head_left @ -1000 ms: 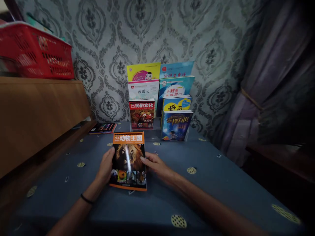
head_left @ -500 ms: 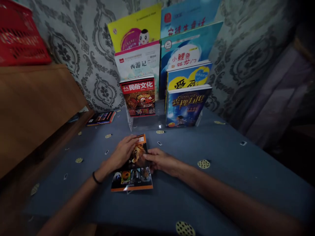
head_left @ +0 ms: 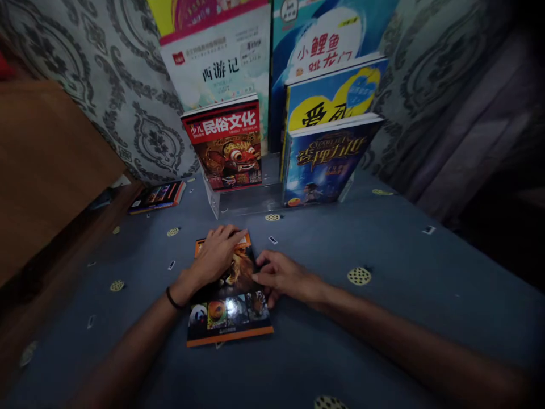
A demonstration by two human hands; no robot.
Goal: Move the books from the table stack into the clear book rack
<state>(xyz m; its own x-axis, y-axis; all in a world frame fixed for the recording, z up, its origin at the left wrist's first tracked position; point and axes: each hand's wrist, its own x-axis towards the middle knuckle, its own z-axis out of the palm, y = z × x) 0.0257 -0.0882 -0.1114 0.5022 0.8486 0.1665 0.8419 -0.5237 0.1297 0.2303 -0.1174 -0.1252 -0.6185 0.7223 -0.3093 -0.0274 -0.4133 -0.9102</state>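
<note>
A book with a lion on its dark cover and orange bands [head_left: 232, 318] lies on the blue tablecloth, close in front of me. My left hand [head_left: 217, 254], with a black band at the wrist, rests flat over the upper part of the cover and hides much of it. At the book's right edge is my right hand [head_left: 283, 276], its fingers curled and the thumb tip touching the cover's margin. The undersides of those fingers are partly hidden.
Behind, a clear stand [head_left: 242, 200] holds a red book [head_left: 227, 150], a dark blue book [head_left: 330, 165], a yellow-and-blue book [head_left: 332, 96] and larger ones. Another book [head_left: 157, 196] lies at the back left. A brown box [head_left: 51, 170] stands at the left beyond the table.
My view has tipped down and closer. The lion book now lies flatter and shows more of its left side. My left hand stays on top; the right hand's fingers have curled more at the edge.
</note>
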